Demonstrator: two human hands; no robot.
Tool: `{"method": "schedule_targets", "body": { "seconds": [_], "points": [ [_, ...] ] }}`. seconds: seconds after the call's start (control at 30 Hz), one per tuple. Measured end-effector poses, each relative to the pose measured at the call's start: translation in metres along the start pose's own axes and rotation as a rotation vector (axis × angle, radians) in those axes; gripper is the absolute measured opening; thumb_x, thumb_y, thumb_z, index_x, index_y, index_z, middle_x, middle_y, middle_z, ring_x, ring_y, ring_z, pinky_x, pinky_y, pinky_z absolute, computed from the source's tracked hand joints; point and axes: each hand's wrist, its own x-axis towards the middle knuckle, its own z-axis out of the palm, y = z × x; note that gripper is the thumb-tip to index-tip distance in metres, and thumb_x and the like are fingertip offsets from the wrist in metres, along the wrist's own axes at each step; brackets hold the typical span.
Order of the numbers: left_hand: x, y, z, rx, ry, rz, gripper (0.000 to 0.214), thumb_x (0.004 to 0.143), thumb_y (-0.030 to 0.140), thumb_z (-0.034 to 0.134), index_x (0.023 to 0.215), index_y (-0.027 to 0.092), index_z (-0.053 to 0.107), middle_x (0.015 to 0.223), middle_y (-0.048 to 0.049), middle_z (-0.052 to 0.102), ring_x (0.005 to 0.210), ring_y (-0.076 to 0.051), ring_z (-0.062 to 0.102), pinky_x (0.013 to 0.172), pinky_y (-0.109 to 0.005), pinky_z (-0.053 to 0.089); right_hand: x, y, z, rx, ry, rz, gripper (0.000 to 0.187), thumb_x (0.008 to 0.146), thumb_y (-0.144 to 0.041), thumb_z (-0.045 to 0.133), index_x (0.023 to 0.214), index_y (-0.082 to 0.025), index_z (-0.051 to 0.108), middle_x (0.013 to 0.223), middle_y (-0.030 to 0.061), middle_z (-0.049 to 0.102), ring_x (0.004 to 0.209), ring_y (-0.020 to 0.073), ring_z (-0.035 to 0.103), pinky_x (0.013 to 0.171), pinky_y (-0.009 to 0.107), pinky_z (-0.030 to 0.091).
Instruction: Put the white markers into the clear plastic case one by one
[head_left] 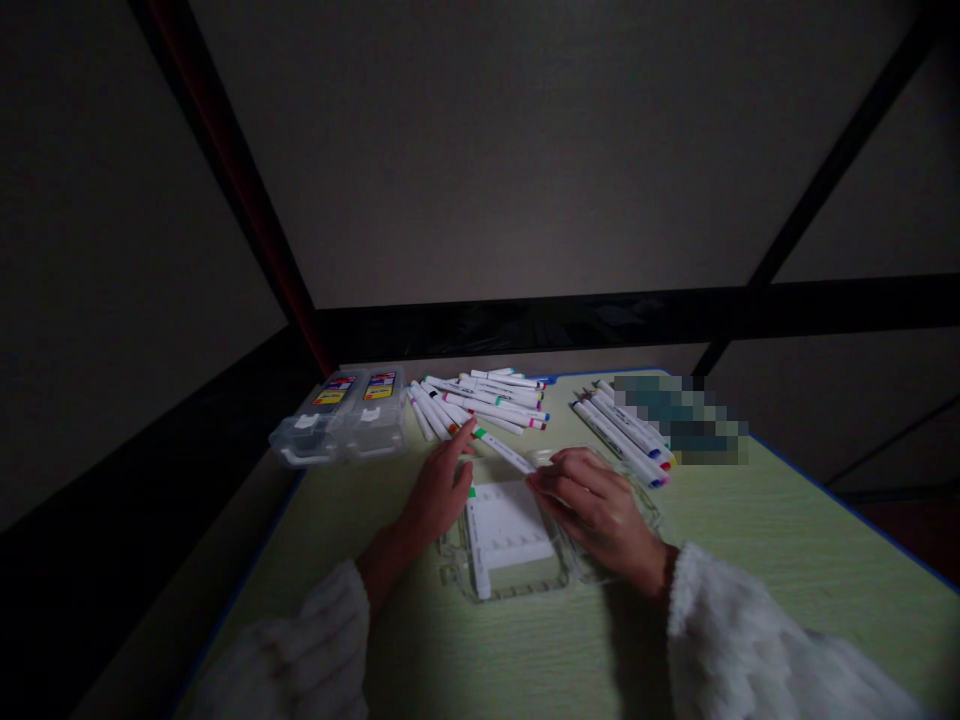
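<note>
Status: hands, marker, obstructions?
Right hand gripping marker; left hand at its green end. Open clear case partly hidden by right hand, another marker inside.

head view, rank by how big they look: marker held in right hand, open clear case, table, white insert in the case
1. Table
2. Open clear case
3. White insert
4. Marker in the right hand, one end hidden by fingers

Dim, With Dark Corners

Looks very dim at the wall (525, 150), somewhat brighter over the table (787, 560). Shows a soft shadow beside the right sleeve (750, 640), faint glints on the clear tray (525, 593). Has blurred print on the markers (504, 450), stretched edges, a pixel patch (679, 420) at right.
</note>
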Motion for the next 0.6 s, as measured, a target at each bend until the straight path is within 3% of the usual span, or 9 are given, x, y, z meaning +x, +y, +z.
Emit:
{"method": "schedule_targets", "body": {
  "seconds": [0.6],
  "points": [
    [0.0004,-0.0018,0.0009,0.003,0.029,0.011,0.052,0.072,0.007,0.043,0.122,0.018,0.038,0.093,-0.0049,0.057,0.089,-0.014,0.052,0.086,-0.031,0.040,0.0013,-0.0049,0.0003,0.049,-0.062,-0.005,0.013,0.082,-0.012,0.046,0.076,-0.014,0.057,0.068,0.0061,0.056,0.068,0.0161,0.049,0.058,0.028,0.044]
  ]
}}
